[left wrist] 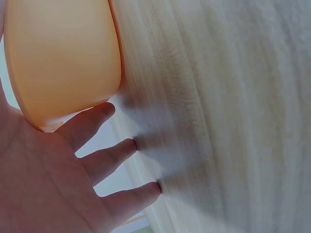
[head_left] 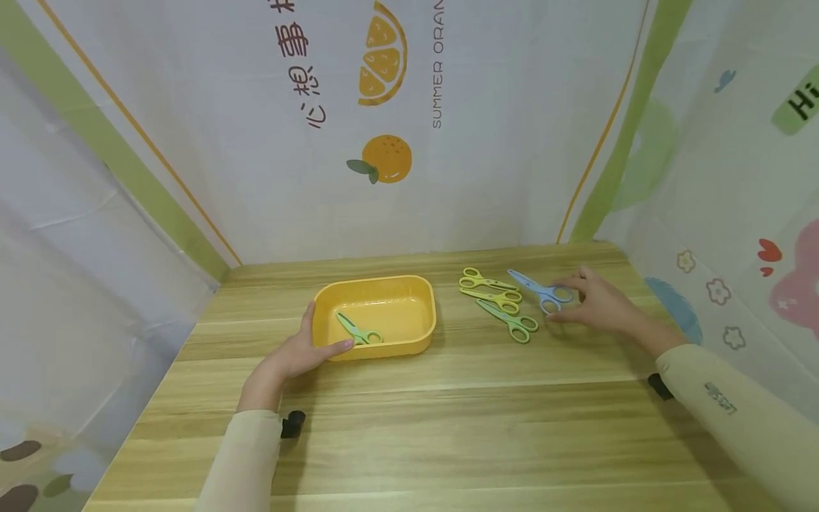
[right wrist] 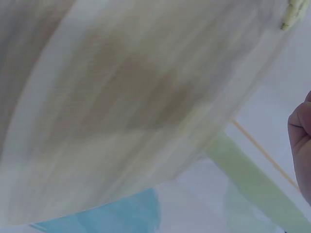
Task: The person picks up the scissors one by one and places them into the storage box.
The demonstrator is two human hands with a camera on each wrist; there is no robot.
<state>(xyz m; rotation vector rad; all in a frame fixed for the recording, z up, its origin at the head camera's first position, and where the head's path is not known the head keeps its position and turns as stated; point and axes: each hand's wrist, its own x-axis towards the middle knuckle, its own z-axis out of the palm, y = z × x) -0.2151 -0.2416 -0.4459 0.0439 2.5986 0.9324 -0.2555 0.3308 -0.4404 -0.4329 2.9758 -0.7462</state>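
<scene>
A yellow plastic box (head_left: 424,313) stands left of the table's centre, with green scissors (head_left: 360,333) inside against its near wall. My left hand (head_left: 296,353) rests on the near-left corner, thumb along the near rim and straight fingers beside the left wall. In the left wrist view, its spread fingertips touch the box and tabletop. On the right, my right hand (head_left: 595,302) holds blue scissors (head_left: 537,288) by the handles, between thumb and fingers. Two yellow scissors (head_left: 489,281) and another green pair (head_left: 510,321) lie just left of them. Only part of the hand (right wrist: 302,141) shows in the right wrist view.
The wooden table (head_left: 416,434) has a printed white curtain (head_left: 493,156) behind it and on both sides. Black pieces (head_left: 293,424) show beside both wrists.
</scene>
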